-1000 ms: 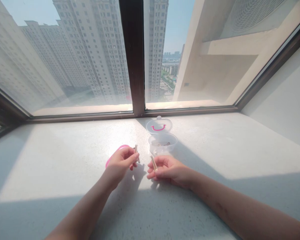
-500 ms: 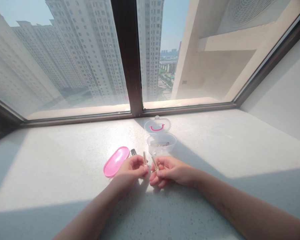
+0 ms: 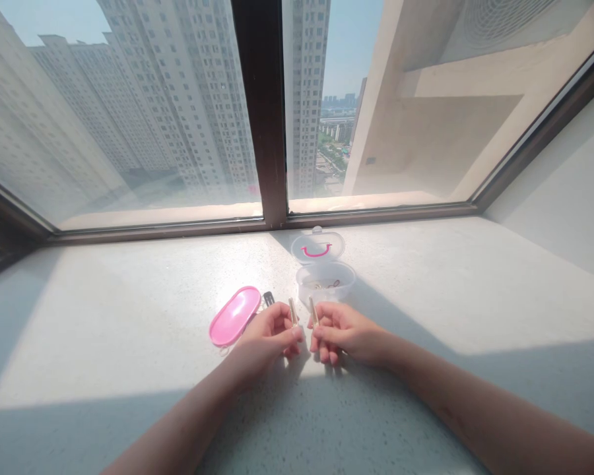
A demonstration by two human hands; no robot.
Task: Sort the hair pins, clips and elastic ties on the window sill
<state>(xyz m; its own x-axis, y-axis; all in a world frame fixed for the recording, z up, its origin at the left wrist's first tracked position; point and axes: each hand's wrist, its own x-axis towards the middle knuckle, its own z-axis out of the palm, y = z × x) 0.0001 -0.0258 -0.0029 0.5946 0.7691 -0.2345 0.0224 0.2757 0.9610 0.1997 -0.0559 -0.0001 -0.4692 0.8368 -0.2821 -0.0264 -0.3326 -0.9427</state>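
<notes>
My left hand (image 3: 270,335) is closed in a pinch on a small gold hair clip (image 3: 293,311). My right hand (image 3: 341,332) pinches a second gold hair clip (image 3: 313,310). Both clips point up and stand close together, a finger's width apart, over the pale sill. Just behind my right hand sits a small clear plastic box (image 3: 325,282) with several small clips inside, and its open lid (image 3: 317,246) with a pink handle lies flat behind it. A pink oval case (image 3: 234,315) lies left of my left hand, with a dark clip (image 3: 268,298) at its right end.
The speckled white sill (image 3: 129,310) runs under a wide window with a dark frame post (image 3: 260,112) in the middle. A white wall (image 3: 564,185) rises on the right. Sunlight falls across the middle of the sill, with shadow along its near edge.
My left hand moved right, off the pink case, bringing its clip beside the one in my right hand. My right hand turned its clip more upright. The view shifted slightly.
</notes>
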